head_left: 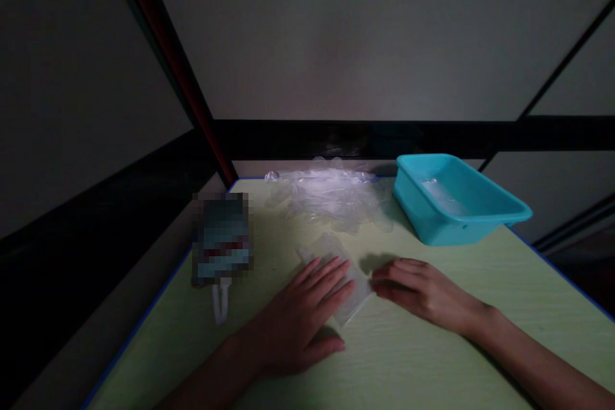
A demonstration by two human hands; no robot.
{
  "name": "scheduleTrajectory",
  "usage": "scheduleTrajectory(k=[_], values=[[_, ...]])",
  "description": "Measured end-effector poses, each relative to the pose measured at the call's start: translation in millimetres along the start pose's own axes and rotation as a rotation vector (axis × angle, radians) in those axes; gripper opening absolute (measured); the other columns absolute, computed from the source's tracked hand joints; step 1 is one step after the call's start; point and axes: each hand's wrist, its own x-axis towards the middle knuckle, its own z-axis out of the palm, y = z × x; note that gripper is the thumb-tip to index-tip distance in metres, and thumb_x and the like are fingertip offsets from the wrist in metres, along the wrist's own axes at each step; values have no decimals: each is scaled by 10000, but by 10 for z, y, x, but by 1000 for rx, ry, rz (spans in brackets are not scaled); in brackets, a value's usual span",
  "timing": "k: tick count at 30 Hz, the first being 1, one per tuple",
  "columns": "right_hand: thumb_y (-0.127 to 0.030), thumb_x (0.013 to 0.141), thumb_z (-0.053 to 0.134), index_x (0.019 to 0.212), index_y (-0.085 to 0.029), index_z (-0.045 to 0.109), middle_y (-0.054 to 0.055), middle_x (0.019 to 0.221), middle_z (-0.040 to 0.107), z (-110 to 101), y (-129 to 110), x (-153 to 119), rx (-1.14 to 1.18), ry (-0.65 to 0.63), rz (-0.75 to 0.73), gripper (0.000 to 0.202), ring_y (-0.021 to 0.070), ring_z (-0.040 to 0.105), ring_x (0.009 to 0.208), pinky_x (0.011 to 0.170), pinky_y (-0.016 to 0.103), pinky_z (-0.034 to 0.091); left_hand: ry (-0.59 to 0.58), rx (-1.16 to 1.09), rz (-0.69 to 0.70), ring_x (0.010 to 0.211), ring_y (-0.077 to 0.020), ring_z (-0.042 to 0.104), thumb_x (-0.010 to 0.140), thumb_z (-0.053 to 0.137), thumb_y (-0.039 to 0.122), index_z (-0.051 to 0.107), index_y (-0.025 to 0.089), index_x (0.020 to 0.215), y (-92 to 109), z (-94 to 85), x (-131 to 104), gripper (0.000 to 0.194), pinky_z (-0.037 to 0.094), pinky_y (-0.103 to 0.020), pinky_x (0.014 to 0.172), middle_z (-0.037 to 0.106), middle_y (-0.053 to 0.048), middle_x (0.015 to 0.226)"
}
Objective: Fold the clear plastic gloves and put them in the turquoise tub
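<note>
A folded piece of thin clear plastic [358, 298] lies flat on the table. My left hand [314, 307] rests across it, palm down with the fingers stretched out. At its right corner, the fingertips of my right hand [418, 288] are pressed together on the edge of the plastic; the thumb is mostly hidden. Behind both hands spreads a loose pile of clear, crinkled plastic [331, 195], with rounded finger-like ends that look like disposable gloves.
A turquoise plastic basin [461, 227] stands at the table's back right, with some clear plastic [442, 195] inside. On the left lies a pixelated dark object [223, 237] with a white strap [220, 304]. The pale table [384, 371] has blue edging and meets a wall behind.
</note>
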Motion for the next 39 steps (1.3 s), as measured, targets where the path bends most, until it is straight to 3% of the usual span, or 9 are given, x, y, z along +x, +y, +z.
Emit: scheduleTrajectory(k=[4, 10, 17, 21, 28, 34, 39], values=[[-171, 919, 366, 994, -122, 594, 91, 870, 608, -16, 1, 3, -45, -43, -35, 244, 174, 554, 807, 674, 305, 474, 37, 55, -27, 1326, -244, 150, 851, 475, 394, 324, 146, 1332, -16, 16, -7, 562, 121, -445, 1076, 227, -113, 1440], [-100, 814, 442, 1044, -105, 581, 122, 1016, 550, -107, -35, 34, 206, -109, 7, 270, 197, 503, 963, 823, 339, 437, 71, 91, -133, 1308, -237, 214, 845, 481, 306, 336, 148, 1321, -28, 54, 2, 522, 163, -451, 1067, 276, -115, 1422], [-104, 798, 466, 937, -132, 605, 106, 993, 565, -60, -145, 52, 324, -127, -62, 199, 184, 517, 933, 808, 336, 421, 135, 120, -232, 1301, -240, 233, 842, 476, 280, 375, 133, 1295, -96, 72, 13, 486, 165, -461, 1067, 324, -124, 1398], [-158, 875, 443, 888, -147, 607, 76, 948, 597, -2, -174, 36, 221, -71, -108, 165, 164, 527, 858, 731, 305, 410, 162, 105, -223, 1307, -248, 209, 835, 485, 313, 362, 129, 1303, -126, 70, -14, 518, 179, -460, 1062, 304, -129, 1407], [-174, 915, 413, 866, -144, 593, 24, 721, 589, 20, -201, 46, -56, -14, -127, 188, 137, 506, 672, 569, 280, 342, 109, 95, -227, 1321, -243, 162, 799, 529, 362, 309, 135, 1336, -112, 81, -19, 624, 158, -450, 1067, 255, -130, 1427], [-160, 923, 379, 743, -146, 574, 10, 644, 544, 62, -248, 74, -77, -32, -131, 266, 132, 473, 615, 540, 292, 308, 84, 57, -242, 1314, -248, 190, 788, 544, 378, 335, 140, 1325, -121, 91, -5, 623, 168, -446, 1066, 276, -129, 1420], [-153, 925, 365, 761, -149, 580, 14, 648, 555, 61, -256, 100, -105, -8, -172, 270, 139, 484, 625, 546, 297, 314, 95, 32, -247, 1308, -252, 208, 780, 555, 368, 358, 157, 1312, -114, 94, 6, 606, 176, -446, 1064, 287, -120, 1416]])
